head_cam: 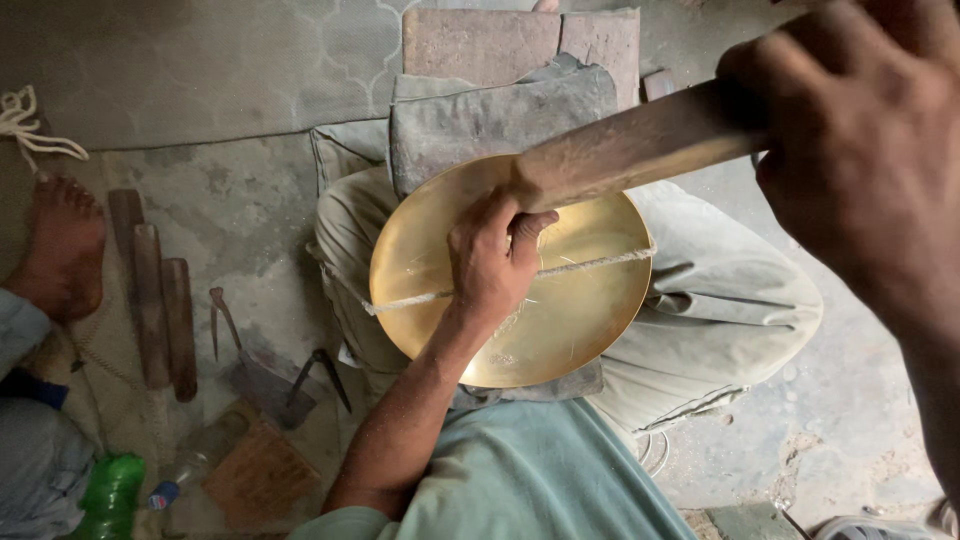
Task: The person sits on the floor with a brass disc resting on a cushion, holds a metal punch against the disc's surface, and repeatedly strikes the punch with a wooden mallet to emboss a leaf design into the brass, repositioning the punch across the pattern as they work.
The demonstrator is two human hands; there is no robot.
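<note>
A brass dish [560, 310] sits mid-frame on the person's lap, a cord [600, 262] stretched across it; the left hand [492, 262] presses down on its middle, fingers curled over the cord and against the end of a wooden handle [630, 148]. The right hand [860, 150], upper right, is closed tight round that handle. Left of the dish, wooden sticks [155, 300] and metal tongs [225, 320] lie on the floor, a bare foot [62, 250] beyond, a green bottle [108, 495] at lower left.

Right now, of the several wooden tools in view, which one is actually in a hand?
The long wooden handle crossing the brass dish, gripped by the right hand. The other wooden sticks lie untouched on the floor at left.
</note>
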